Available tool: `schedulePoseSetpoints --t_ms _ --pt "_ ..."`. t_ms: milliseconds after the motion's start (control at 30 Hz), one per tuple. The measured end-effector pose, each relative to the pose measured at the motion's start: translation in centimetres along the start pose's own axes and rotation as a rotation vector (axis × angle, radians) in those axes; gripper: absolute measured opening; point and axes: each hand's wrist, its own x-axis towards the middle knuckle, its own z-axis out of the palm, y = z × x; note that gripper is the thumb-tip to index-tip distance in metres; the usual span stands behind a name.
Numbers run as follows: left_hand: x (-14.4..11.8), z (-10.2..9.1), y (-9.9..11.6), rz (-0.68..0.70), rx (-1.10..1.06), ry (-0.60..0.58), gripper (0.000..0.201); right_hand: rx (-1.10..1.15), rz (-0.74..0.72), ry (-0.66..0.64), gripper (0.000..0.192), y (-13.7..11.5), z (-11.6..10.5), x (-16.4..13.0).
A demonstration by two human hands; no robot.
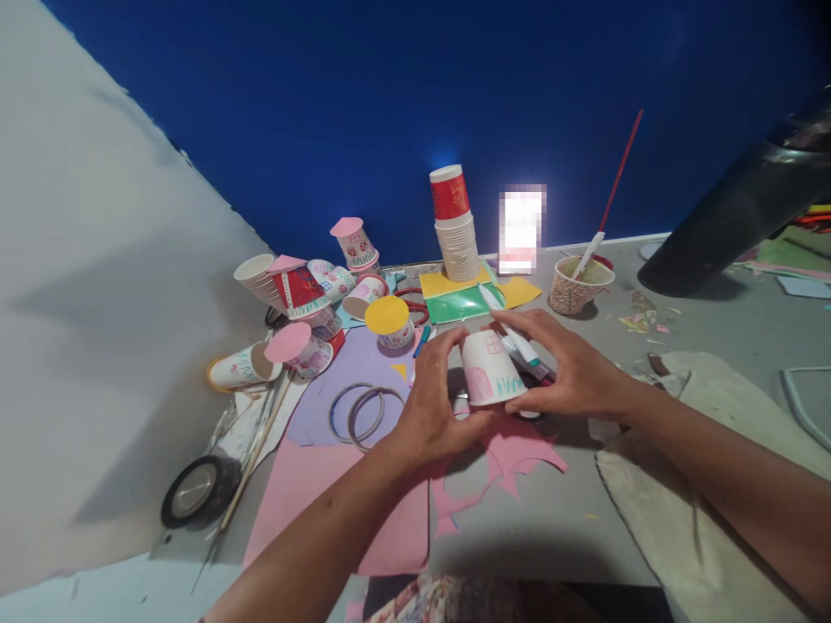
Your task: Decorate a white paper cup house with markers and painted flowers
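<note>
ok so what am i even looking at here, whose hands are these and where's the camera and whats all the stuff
There is no machine here: these are a person's two bare hands, seen from a camera worn on their head, looking forward and down. That is why the arms come in from the bottom of the picture.

Both hands hold one upside-down paper cup with a pink door and green grass drawn on it. The left hand grips its side; the right hand steadies the other side and also holds markers.

Around them on the grey floor lie pink paper and purple paper, two wire rings, a roll of tape, a pile of decorated cups, a stack of plain cups and a patterned cup with a brush. Behind is a blue wall.
</note>
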Motion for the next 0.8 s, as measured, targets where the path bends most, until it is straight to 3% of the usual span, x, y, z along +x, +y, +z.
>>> schedulePoseSetpoints --t_ms 67,133,267,333,433,500,600,667,800 --pt "0.2 -0.2 0.2 -0.146 -0.166 -0.06 0.097 0.103 0.089 0.027 0.106 0.0 -0.3 0.0" --pt "0.5 -0.3 0.4 -0.247 -0.343 -0.097 0.089 0.197 0.145 0.043 0.108 0.1 -0.5 0.0" --pt "0.9 -0.2 0.5 -0.304 -0.571 -0.069 0.072 0.247 0.179 0.048 0.107 0.2 -0.4 0.2" --pt "0.9 -0.1 0.6 -0.301 -0.579 -0.044 0.068 0.249 0.18 0.044 0.108 0.3 -0.3 0.3" --pt "0.8 -0.2 0.6 -0.284 -0.412 0.004 0.066 0.296 0.169 0.05 0.107 0.0 -0.5 0.2" --pt "0.7 -0.2 0.5 -0.259 -0.266 0.036 0.068 0.308 0.15 0.111 0.094 -0.4 -0.7 0.0" --pt "0.7 -0.2 0.2 -0.251 -0.157 0.035 0.074 0.219 0.149 0.293 0.044 -1.4 -1.0 -0.5" --pt "0.7 -0.1 0.0 -0.264 -0.134 0.024 0.076 0.188 0.139 0.372 0.02 -2.1 -1.1 -0.7" --pt "0.8 0.0 -0.1 -0.265 -0.118 0.017 0.078 0.199 -0.025 0.33 0.012 -3.1 -1.4 -0.7"
